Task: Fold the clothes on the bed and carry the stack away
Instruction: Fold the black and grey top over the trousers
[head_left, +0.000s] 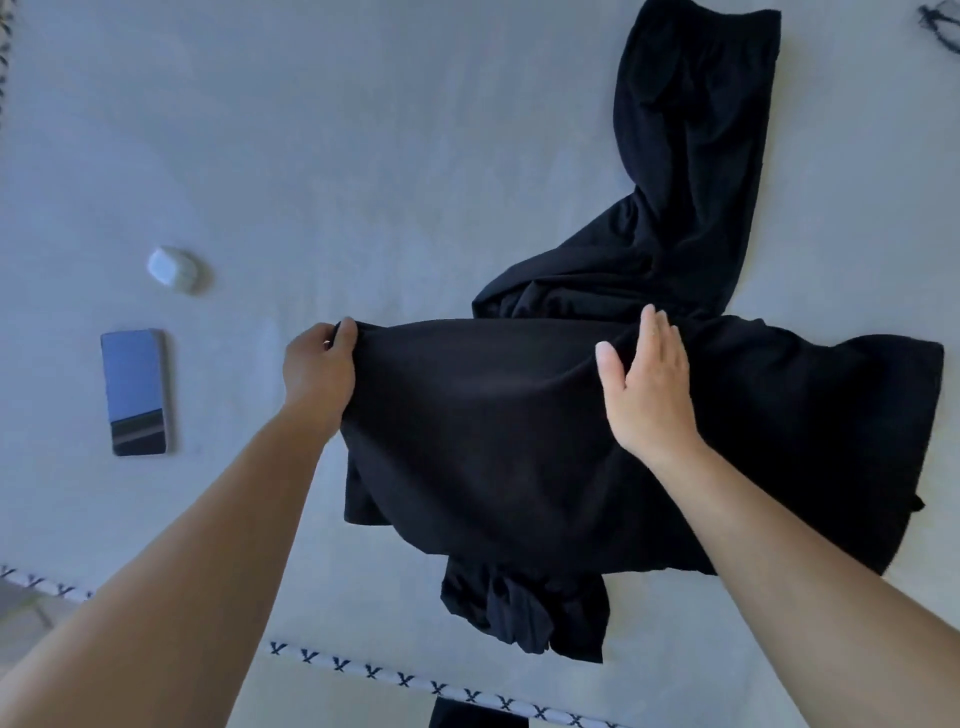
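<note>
Single head-worn wide-angle view, looking steeply down onto bed (363, 156) from near edge. Close range: both forearms enter from bottom corners, reaching forward. Edges bowed by lens. No second view to overlap.

No words, brands or numbers can be read anywhere; the phone (136, 392) screen shows only colour bands. The bed (363, 156) edging carries a repeated dark x-like mark; no lettering.
</note>
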